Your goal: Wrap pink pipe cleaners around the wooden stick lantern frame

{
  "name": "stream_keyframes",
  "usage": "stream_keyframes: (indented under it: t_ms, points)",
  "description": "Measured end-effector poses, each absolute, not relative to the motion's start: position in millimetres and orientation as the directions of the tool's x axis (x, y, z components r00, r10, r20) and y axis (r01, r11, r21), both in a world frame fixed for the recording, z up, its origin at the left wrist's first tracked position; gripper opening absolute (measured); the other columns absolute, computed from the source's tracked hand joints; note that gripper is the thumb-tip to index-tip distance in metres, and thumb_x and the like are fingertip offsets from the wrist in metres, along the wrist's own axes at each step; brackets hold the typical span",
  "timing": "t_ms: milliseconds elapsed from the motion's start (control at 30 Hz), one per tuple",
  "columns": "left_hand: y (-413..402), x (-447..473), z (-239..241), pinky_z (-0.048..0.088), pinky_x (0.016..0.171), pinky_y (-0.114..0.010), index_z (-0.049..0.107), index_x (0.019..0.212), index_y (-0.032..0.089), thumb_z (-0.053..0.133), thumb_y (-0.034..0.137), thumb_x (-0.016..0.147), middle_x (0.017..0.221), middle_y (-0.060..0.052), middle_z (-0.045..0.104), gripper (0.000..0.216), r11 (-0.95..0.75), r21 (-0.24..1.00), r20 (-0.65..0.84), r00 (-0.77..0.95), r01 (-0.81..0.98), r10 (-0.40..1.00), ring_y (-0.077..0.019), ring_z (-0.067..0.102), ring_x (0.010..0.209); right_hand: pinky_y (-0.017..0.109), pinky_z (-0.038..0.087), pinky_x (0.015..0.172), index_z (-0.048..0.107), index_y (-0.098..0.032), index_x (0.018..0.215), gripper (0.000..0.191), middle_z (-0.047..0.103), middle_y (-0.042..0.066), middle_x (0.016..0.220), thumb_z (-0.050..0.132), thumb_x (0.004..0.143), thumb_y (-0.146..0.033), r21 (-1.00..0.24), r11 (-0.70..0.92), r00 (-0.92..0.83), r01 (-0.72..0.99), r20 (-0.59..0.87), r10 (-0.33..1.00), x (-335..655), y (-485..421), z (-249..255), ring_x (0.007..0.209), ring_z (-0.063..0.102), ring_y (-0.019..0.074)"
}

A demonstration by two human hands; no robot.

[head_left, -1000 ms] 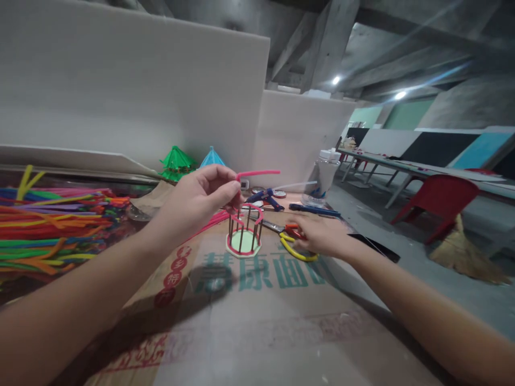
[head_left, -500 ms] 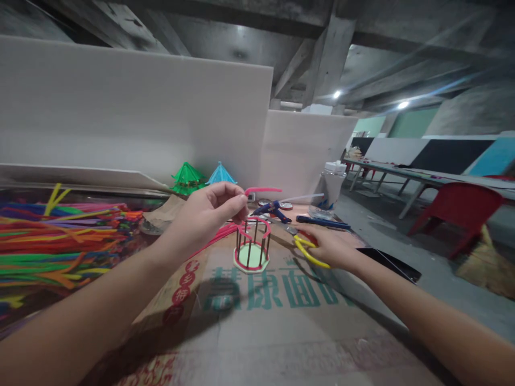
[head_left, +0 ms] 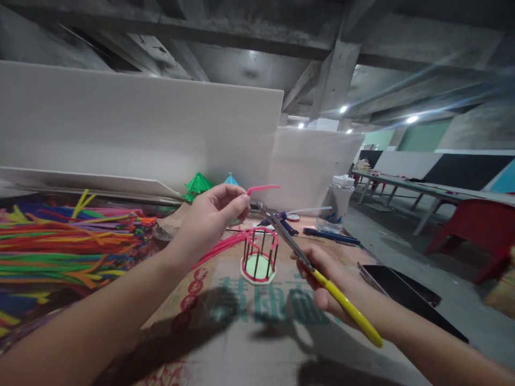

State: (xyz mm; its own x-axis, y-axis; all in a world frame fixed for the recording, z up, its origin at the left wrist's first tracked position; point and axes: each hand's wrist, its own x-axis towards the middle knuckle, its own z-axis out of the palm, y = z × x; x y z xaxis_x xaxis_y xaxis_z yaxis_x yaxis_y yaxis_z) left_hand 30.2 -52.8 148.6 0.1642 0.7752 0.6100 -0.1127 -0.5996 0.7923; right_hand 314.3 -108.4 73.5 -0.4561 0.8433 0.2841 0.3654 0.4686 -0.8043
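Observation:
Between thumb and fingers, my left hand (head_left: 221, 212) pinches a bent pink pipe cleaner (head_left: 263, 187), its free end pointing right. My right hand (head_left: 332, 284) is closed on yellow-handled scissors (head_left: 346, 308). Their blades slant up and left, with the tips close to my left fingertips; I cannot tell whether they touch the pipe cleaner. Below, on the cardboard, stands a small cage-like frame (head_left: 260, 254) with a pale green base, dark posts and pink rings at top and bottom. Several pink pipe cleaners (head_left: 221, 251) lie left of it.
Many coloured pipe cleaners (head_left: 68, 236) are heaped at left. Behind stand a green paper umbrella (head_left: 198, 185) and a blue one (head_left: 230, 178). A blue glue gun (head_left: 287, 225), a clear bottle (head_left: 338, 201) and a black flat object (head_left: 406, 295) lie or stand toward the right.
My right hand has lifted the scissors from the back of the cardboard and turned their blades up toward my left hand. The left hand keeps its pinch. The whole view has shifted slightly.

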Motion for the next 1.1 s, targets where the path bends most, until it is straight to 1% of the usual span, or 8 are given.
stream_keyframes:
  t_ms: [100,267,333,467,533,700,900,1100]
  points:
    - [-58,37,143,0.050,0.069,-0.024,0.065,0.086,0.018,0.074,0.041,0.089,0.075,0.001,0.065,0.024,-0.585,0.810,0.575,0.266,-0.049,0.774,-0.0115,0.060,0.070,0.027,0.049,0.071,0.052,-0.025,0.130,0.072,0.052,0.005,0.105,0.065,0.085,-0.080,-0.871,0.426,-0.492,0.245,0.267,0.829,301,-115,73,0.086,0.050,0.0167]
    - [-62,48,126,0.048,0.066,-0.024,0.065,0.086,0.018,0.071,0.040,0.092,0.081,0.000,0.068,0.024,-0.600,0.797,0.530,0.399,0.068,0.749,-0.0124,0.061,0.072,0.025,0.041,0.065,0.053,-0.024,0.117,0.069,0.046,0.001,0.095,0.062,0.083,-0.084,-0.893,0.424,-0.520,0.149,0.294,0.802,287,-123,85,0.076,0.041,0.0134]
    - [-64,50,121,0.048,0.067,-0.024,0.065,0.086,0.018,0.069,0.035,0.092,0.081,0.000,0.069,0.019,-0.606,0.789,0.519,0.423,0.096,0.743,-0.0132,0.063,0.074,0.025,0.041,0.065,0.052,-0.024,0.120,0.070,0.046,0.001,0.094,0.061,0.085,-0.084,-0.890,0.427,-0.522,0.161,0.290,0.802,286,-125,86,0.076,0.041,0.0133]
    - [-67,51,121,0.049,0.068,-0.024,0.065,0.085,0.018,0.067,0.028,0.091,0.081,0.001,0.070,0.011,-0.612,0.784,0.519,0.430,0.104,0.739,-0.0136,0.065,0.075,0.027,0.044,0.072,0.053,-0.025,0.125,0.066,0.051,0.003,0.100,0.061,0.088,-0.079,-0.880,0.444,-0.519,0.167,0.304,0.799,287,-127,83,0.082,0.046,0.0149]
    - [-68,50,123,0.049,0.068,-0.025,0.065,0.085,0.018,0.067,0.029,0.091,0.080,0.001,0.070,0.012,-0.621,0.775,0.524,0.431,0.115,0.735,-0.0137,0.064,0.075,0.028,0.044,0.074,0.052,-0.025,0.128,0.070,0.052,0.004,0.103,0.063,0.087,-0.080,-0.878,0.447,-0.508,0.173,0.310,0.804,287,-128,83,0.084,0.047,0.0157]
    - [-71,49,126,0.050,0.067,-0.024,0.065,0.084,0.019,0.067,0.028,0.091,0.079,0.001,0.071,0.011,-0.636,0.760,0.526,0.451,0.130,0.721,-0.0139,0.065,0.074,0.028,0.043,0.071,0.050,-0.023,0.131,0.079,0.050,0.003,0.099,0.061,0.084,-0.085,-0.841,0.483,-0.499,0.245,0.318,0.806,287,-128,85,0.081,0.044,0.0148]
    - [-69,50,125,0.049,0.067,-0.025,0.065,0.086,0.019,0.068,0.033,0.092,0.081,-0.001,0.071,0.015,-0.639,0.763,0.533,0.466,0.096,0.706,-0.0141,0.065,0.075,0.027,0.042,0.064,0.050,-0.025,0.130,0.073,0.048,0.002,0.100,0.059,0.087,-0.084,-0.864,0.479,-0.503,0.153,0.349,0.791,287,-124,74,0.075,0.043,0.0130]
    - [-67,50,125,0.049,0.064,-0.024,0.064,0.085,0.019,0.068,0.036,0.093,0.080,-0.001,0.070,0.019,-0.633,0.772,0.528,0.499,0.054,0.687,-0.0140,0.065,0.073,0.027,0.039,0.063,0.049,-0.026,0.131,0.073,0.049,0.003,0.101,0.055,0.088,-0.084,-0.868,0.462,-0.538,0.183,0.305,0.786,289,-126,76,0.076,0.041,0.0139]
